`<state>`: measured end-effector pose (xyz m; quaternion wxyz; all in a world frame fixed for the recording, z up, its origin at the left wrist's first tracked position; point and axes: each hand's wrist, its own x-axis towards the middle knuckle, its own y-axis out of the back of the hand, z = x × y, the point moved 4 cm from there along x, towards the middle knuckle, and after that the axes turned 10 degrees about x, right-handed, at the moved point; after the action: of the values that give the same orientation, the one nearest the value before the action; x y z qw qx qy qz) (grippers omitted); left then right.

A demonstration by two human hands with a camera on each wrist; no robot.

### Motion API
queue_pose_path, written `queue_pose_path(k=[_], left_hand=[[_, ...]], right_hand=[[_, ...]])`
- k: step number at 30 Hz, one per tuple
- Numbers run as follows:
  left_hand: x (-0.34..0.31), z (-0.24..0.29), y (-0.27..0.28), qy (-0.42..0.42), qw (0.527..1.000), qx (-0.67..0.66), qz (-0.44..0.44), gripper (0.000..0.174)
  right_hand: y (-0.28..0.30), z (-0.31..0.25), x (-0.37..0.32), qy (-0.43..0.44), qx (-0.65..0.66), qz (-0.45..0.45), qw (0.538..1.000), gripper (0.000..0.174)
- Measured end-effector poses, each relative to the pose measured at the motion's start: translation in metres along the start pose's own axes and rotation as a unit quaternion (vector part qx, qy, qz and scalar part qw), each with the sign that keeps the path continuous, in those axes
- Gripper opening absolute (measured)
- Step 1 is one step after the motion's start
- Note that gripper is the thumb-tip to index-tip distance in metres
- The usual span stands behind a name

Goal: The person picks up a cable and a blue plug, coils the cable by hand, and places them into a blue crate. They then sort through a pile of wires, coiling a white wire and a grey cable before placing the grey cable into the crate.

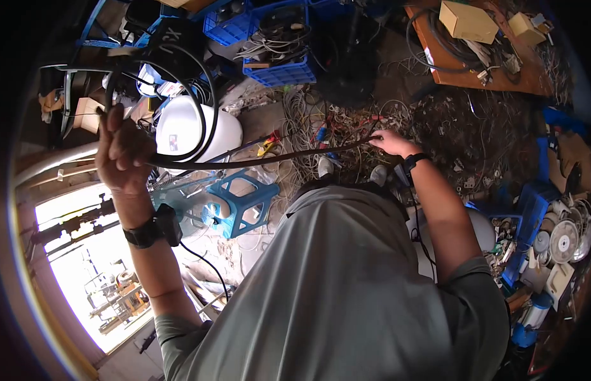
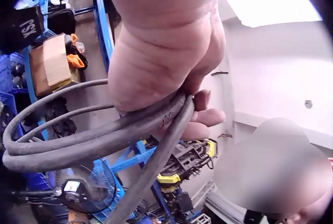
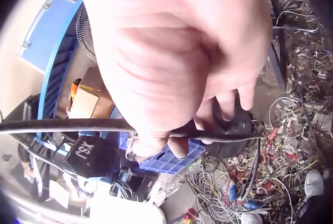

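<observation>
A dark thick cable [image 1: 264, 160] runs between both hands. My left hand [image 1: 125, 152], raised at the left, grips several loops of it; in the left wrist view the loops [image 2: 78, 148] hang out from the curled left hand [image 2: 166, 62]. At the other side, my right hand [image 1: 394, 143] pinches the cable between thumb and fingers. The right wrist view has the right hand [image 3: 182, 62] over the cable [image 3: 67, 125], which passes under the thumb and out past the fingers.
Below are a blue stool [image 1: 244, 203], a fan and a white rounded container [image 1: 187, 127]. Blue crates [image 1: 279, 73] stand ahead, with tangled wires and scraps [image 1: 308, 120] on the floor. A wooden board [image 1: 448, 70] with boxes is at the upper right.
</observation>
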<state>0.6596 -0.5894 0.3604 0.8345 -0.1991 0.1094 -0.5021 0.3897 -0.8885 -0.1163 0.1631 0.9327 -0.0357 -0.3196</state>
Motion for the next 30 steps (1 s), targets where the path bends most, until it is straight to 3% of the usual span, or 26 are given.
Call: queue_pose_path(k=[1,4,6,8,9,10,12,13,15,17,19,21,22,24,26,29,30], left_hand=[[-0.002,-0.005,0.016,0.008,0.999,-0.032,-0.009,0.029],[-0.006,-0.021,0.064,0.015,0.997,-0.072,-0.014,0.029],[-0.01,-0.03,0.085,0.019,0.998,-0.052,0.006,0.029],[-0.012,-0.042,0.099,0.025,1.0,-0.002,0.001,0.031],[-0.011,-0.048,0.106,0.028,0.998,0.055,-0.002,0.031],[-0.011,-0.056,0.108,0.042,0.993,0.108,0.039,0.032],[-0.008,-0.077,0.115,0.07,0.99,0.12,0.024,0.033],[-0.005,-0.087,0.115,0.08,0.99,0.119,0.008,0.033],[-0.001,-0.107,0.123,0.119,0.986,0.114,-0.023,0.033],[0.005,-0.129,0.129,0.13,0.991,0.039,-0.021,0.031],[0.013,-0.147,0.134,0.126,0.99,-0.058,-0.015,0.029],[0.022,-0.159,0.136,0.116,0.987,-0.112,-0.017,0.025],[0.025,-0.162,0.143,0.115,0.987,-0.114,-0.023,0.025],[0.033,-0.167,0.158,0.09,0.956,-0.272,-0.059,0.025],[0.034,-0.162,0.178,0.067,0.925,-0.363,-0.086,0.025],[0.031,-0.156,0.194,0.03,0.923,-0.375,-0.084,0.025],[0.032,-0.156,0.197,0.024,0.941,-0.334,-0.05,0.025]], right_hand=[[0.005,0.0,-0.006,0.055,-0.037,0.067,0.996,0.047],[0.022,-0.02,-0.024,-0.035,-0.048,0.003,0.998,0.044],[0.035,-0.068,-0.053,0.005,-0.017,0.039,0.999,0.046],[0.045,-0.095,-0.067,-0.104,0.018,0.079,0.991,0.046],[0.049,-0.09,-0.059,-0.075,0.055,0.108,0.99,0.046],[0.055,-0.104,-0.058,0.041,0.142,0.155,0.977,0.047],[0.067,-0.136,-0.06,0.046,0.212,0.19,0.957,0.048],[0.068,-0.158,-0.064,-0.014,0.288,0.165,0.943,0.043],[0.07,-0.215,-0.074,-0.018,0.356,0.145,0.923,0.04],[0.065,-0.262,-0.079,-0.019,0.423,0.127,0.897,0.037],[0.062,-0.308,-0.083,0.109,0.543,0.09,0.828,0.032],[0.066,-0.328,-0.083,0.115,0.557,0.079,0.819,0.03],[0.068,-0.335,-0.082,0.118,0.575,0.062,0.807,0.028],[0.085,-0.311,-0.075,0.125,0.586,0.004,0.801,0.026],[0.105,-0.28,-0.081,0.105,0.62,0.09,0.773,0.02],[0.128,-0.24,-0.098,0.073,0.684,0.181,0.703,0.016],[0.128,-0.239,-0.101,0.073,0.684,0.182,0.703,0.016]])
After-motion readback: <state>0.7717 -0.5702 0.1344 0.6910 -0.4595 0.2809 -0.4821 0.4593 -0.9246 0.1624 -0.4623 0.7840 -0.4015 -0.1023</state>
